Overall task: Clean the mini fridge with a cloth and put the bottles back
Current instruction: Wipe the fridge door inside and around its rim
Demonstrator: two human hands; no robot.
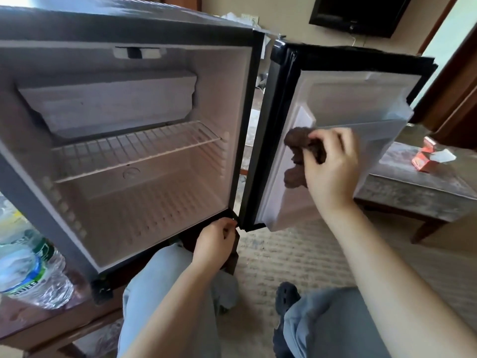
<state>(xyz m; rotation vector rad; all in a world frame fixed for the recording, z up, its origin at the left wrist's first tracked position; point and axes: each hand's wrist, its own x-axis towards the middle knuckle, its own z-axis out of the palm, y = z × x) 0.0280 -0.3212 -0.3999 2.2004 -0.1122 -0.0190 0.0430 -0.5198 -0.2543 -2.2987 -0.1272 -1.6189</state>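
Observation:
The mini fridge (129,24) stands open in front of me, its white inside holding only a wire shelf (134,148) and a freezer box. Its door (343,99) is swung out to the right. My right hand (333,166) grips a crumpled brown cloth (299,151) against the door's white inner lining, near the hinge side. My left hand (216,241) curls around the fridge's lower right front corner by the hinge. A clear water bottle (28,267) with a green and blue label lies on the wooden surface at the lower left, beside the fridge.
A padded bench (418,182) stands right of the door with red cartons (423,158) on it. A TV (358,14) hangs on the far wall. Patterned carpet (296,254) lies below; my knees and a dark shoe (286,295) are at the bottom.

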